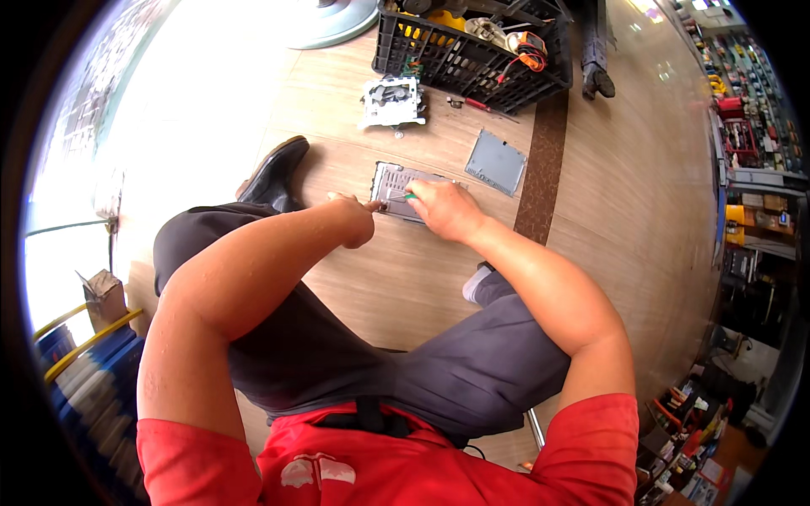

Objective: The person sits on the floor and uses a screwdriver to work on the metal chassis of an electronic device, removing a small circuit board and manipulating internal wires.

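A flat grey metal case (408, 180) with rows of slots lies on the floor between my legs. My right hand (449, 208) is closed round a green-handled screwdriver (411, 196), whose thin shaft slants left over the case. At the case's near left corner, my left hand (353, 221) has its index finger stretched out onto the metal, close to the screwdriver's tip. The thumb stands apart and the other fingers are mostly hidden. Whether the tip sits in a screw is too small to tell.
A grey cover plate (498, 162) lies to the right. Beyond the case are a white mechanism (394, 103), a red-handled tool (477, 104) and a black crate (472, 63) with a multimeter (527, 46) and tools. My black shoe (283, 173) is at the left.
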A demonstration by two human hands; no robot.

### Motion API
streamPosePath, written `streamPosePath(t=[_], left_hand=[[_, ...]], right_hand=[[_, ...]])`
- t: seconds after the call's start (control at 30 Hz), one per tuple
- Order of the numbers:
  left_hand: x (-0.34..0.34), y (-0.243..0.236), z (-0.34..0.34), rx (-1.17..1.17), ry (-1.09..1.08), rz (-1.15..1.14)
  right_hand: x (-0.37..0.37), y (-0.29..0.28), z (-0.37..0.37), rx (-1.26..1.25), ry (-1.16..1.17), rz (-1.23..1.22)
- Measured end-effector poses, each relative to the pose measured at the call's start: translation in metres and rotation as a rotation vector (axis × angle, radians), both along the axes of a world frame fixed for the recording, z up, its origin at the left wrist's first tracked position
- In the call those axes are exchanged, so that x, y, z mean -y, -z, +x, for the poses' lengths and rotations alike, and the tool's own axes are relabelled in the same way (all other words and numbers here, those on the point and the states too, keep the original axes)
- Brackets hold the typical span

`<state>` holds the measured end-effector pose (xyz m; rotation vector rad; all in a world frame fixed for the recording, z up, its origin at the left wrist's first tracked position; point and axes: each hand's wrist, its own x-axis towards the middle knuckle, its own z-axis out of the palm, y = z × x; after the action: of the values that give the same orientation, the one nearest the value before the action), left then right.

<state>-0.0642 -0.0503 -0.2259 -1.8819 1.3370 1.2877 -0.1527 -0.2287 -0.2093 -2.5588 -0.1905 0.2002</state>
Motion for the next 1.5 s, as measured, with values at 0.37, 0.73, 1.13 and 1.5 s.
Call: streamPosePath(t=[0.37,0.73,1.13,1.5], left_hand=[[0.001,-0.004,-0.003,-0.030,0.028,0.006],[0.000,-0.003,-0.010,-0.035,0.091,0.078],[-0.001,-0.004,-0.009,-0.043,0.070,0.061],[0.001,0.000,-0.007,-0.073,0.065,0.078]], right_hand=[[-0.011,0.003,-0.001,0.001,-0.034,-0.038],[-0.027,0.005,0.010,-0.012,-0.089,-0.045],[-0.033,0.011,0.015,-0.025,-0.065,-0.087],[-0.036,0.002,0.015,-0.007,-0.187,-0.119]])
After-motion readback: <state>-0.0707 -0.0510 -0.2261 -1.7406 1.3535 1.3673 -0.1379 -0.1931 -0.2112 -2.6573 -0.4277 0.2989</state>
